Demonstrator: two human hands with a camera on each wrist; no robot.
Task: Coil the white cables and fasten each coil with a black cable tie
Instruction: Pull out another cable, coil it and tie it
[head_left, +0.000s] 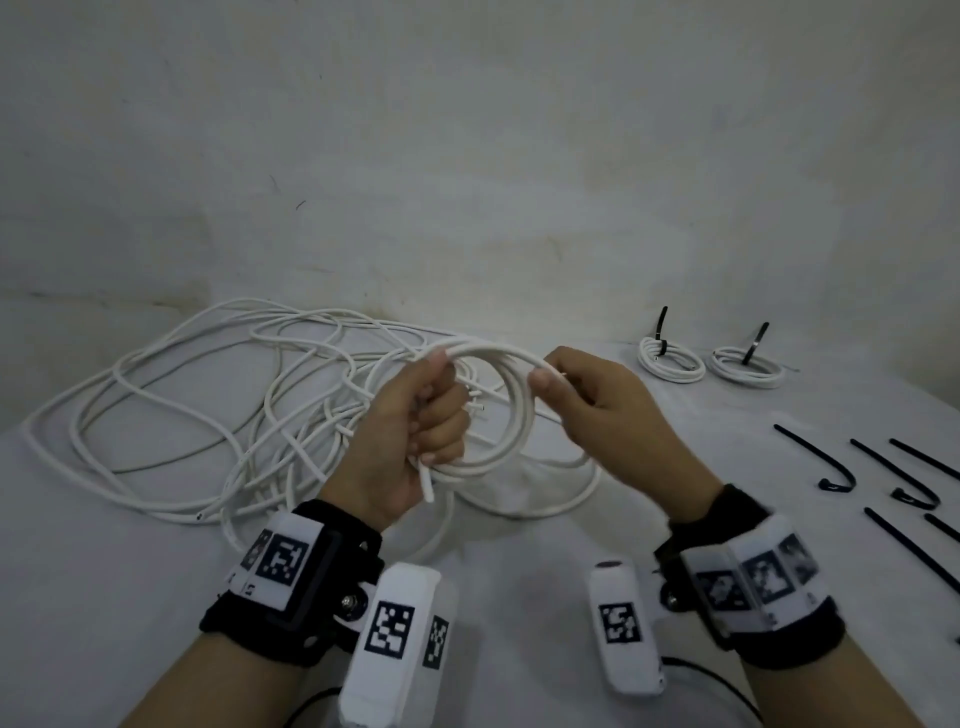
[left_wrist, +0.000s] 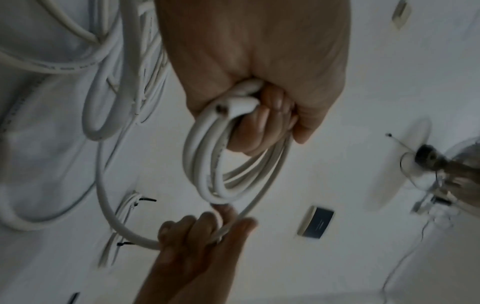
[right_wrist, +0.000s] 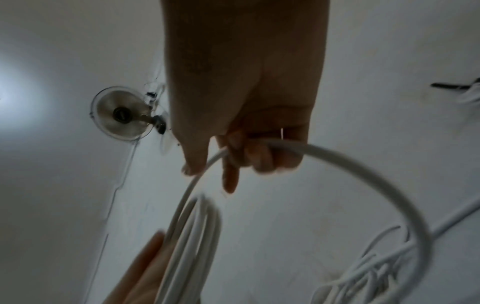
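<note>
Risk: turns could spring loose from the left hand (head_left: 415, 415) if its grip slackens; tail could snag in the pile (head_left: 208, 405).
Left hand: fisted round the coil (head_left: 493, 415).
Right hand (head_left: 587, 400): pinching the feeding strand.
Coil: white, several turns, held above the table (head_left: 519, 582).
Ties (head_left: 841, 467): black, lying at right.
Done: two tied coils (head_left: 709, 361) far right.

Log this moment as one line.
left hand grips coil | right hand feeds cable | two tied coils done | ties loose
</note>
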